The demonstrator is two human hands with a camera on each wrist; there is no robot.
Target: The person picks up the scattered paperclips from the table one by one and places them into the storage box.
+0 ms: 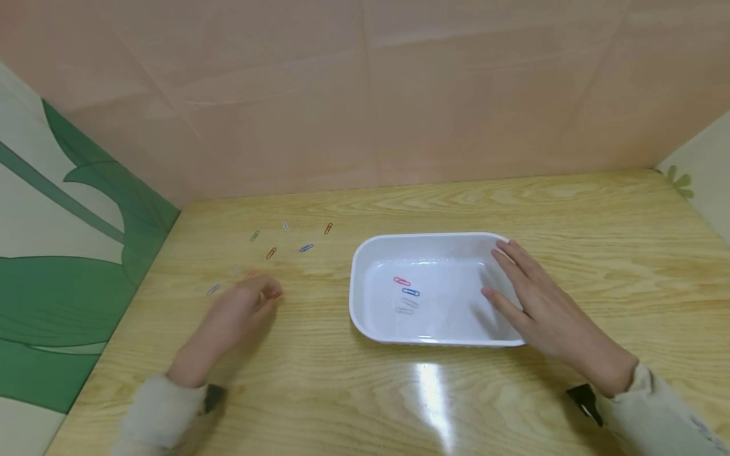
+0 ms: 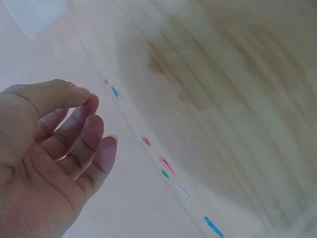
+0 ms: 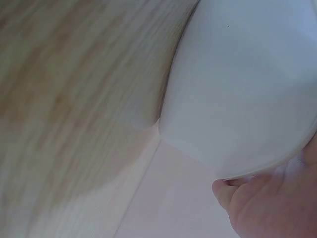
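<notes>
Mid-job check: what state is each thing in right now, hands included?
White tray: upright on the table, open-topped.
Paperclips inside: four, lying near its left end.
Loose paperclips: scattered on the table, left of the tray.
Left hand: pinching a reddish paperclip.
Right hand: fingers spread, at the tray's right end.

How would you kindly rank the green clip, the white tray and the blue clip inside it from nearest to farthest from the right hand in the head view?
1. White tray: its right end is at the right hand.
2. Blue clip: inside the tray, left of middle.
3. Green clip: outside, left of the tray.
</notes>
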